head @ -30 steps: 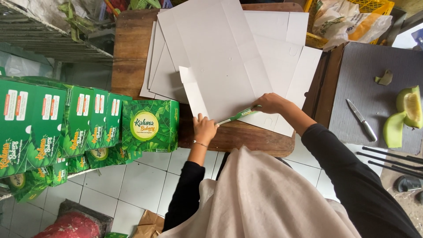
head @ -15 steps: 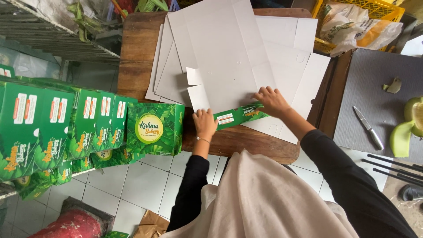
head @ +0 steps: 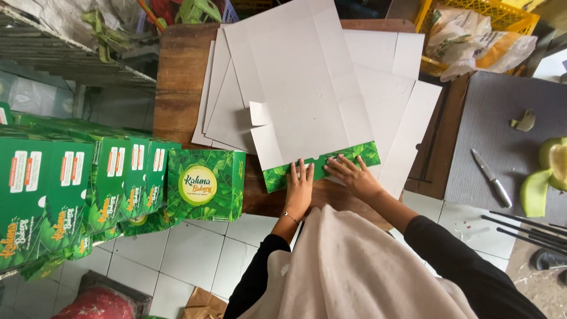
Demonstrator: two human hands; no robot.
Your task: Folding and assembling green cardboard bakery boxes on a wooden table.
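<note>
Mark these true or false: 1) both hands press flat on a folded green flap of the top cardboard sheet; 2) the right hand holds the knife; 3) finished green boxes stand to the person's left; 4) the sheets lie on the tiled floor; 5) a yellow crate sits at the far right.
1. True. The left hand and the right hand lie flat on the green flap of the top cardboard sheet.
2. False. The knife lies untouched on the grey surface.
3. True. The green boxes stand in a row there.
4. False. The sheets lie on a wooden table.
5. True. The yellow crate is there.
</note>
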